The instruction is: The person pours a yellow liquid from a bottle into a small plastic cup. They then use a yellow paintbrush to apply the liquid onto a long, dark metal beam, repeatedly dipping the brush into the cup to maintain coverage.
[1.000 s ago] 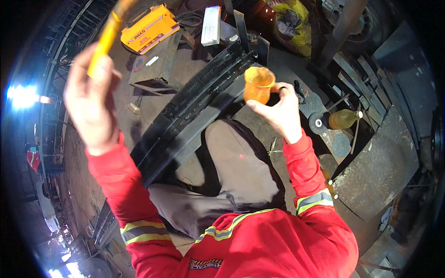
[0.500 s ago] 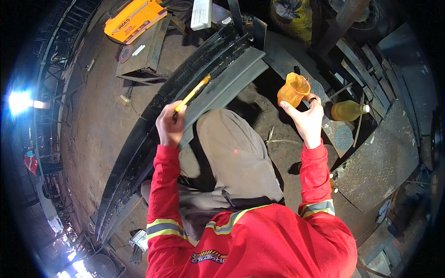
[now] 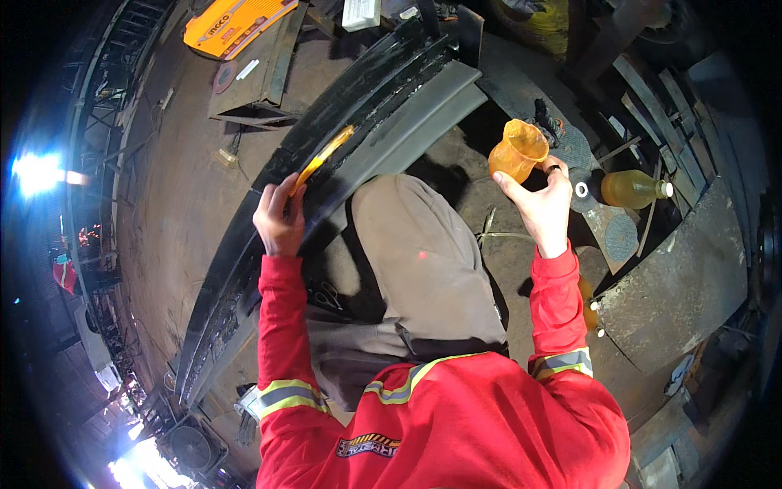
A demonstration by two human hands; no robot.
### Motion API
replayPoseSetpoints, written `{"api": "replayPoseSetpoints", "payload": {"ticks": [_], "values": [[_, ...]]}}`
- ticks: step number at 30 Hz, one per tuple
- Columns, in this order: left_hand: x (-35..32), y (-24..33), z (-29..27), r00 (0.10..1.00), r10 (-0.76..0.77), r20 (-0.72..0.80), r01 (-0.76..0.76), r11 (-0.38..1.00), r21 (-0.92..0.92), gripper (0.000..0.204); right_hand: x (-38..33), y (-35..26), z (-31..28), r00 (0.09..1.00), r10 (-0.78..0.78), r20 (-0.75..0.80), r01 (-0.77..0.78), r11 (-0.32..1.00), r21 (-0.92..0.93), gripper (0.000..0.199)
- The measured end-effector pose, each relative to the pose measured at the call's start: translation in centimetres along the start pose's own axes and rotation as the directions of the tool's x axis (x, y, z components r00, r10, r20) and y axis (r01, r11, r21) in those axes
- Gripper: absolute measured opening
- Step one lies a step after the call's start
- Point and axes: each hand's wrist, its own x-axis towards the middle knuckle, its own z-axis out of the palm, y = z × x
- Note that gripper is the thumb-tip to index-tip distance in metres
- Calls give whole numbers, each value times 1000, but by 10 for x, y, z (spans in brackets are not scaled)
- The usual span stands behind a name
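Note:
A slim yellow brush (image 3: 324,155), smeared by motion, is pinched in my left hand (image 3: 280,213). Its far tip lies over a long dark metal beam (image 3: 244,220) with wet, shiny streaks along its groove; whether it touches cannot be made out. My right hand (image 3: 544,200) grips an orange translucent cup (image 3: 517,153) with an uneven rim, like a cut-off plastic bottle, held up beside my knee. To the right of that hand lies a bottle (image 3: 631,189) of yellowish liquid with a white cap.
An orange machine (image 3: 236,26) rests on a metal stand (image 3: 265,85) at the far left. Round abrasive discs (image 3: 621,236) and metal offcuts (image 3: 652,106) lie on the right, near a rusty plate (image 3: 680,269). Bright welding light (image 3: 37,175) glares at the left edge.
My left hand has moved left and slightly down with the brush, drawing its tip back along the beam. The right hand still holds the cup in nearly the same place; the view has shifted slightly.

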Motion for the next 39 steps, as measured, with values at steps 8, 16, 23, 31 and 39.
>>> {"api": "replayPoseSetpoints", "payload": {"ticks": [8,16,23,31,39], "values": [[1,-7,8,992,102,-76,-103,995,-11,33,-8,2,3,999,-31,10,31,1000,3,62],[-23,-22,-4,989,100,-112,-88,990,107,38,-16,12,9,999,23,30,-24,999,47,59],[-31,-12,-14,992,117,-46,-113,990,89,34,-15,17,6,999,49,18,-49,998,41,60],[7,1,14,995,83,57,-89,992,94,36,-16,17,2,997,81,17,-82,993,86,60],[4,10,-3,989,134,66,-142,980,141,30,-12,27,-3,997,75,-1,-75,996,50,60]]}}
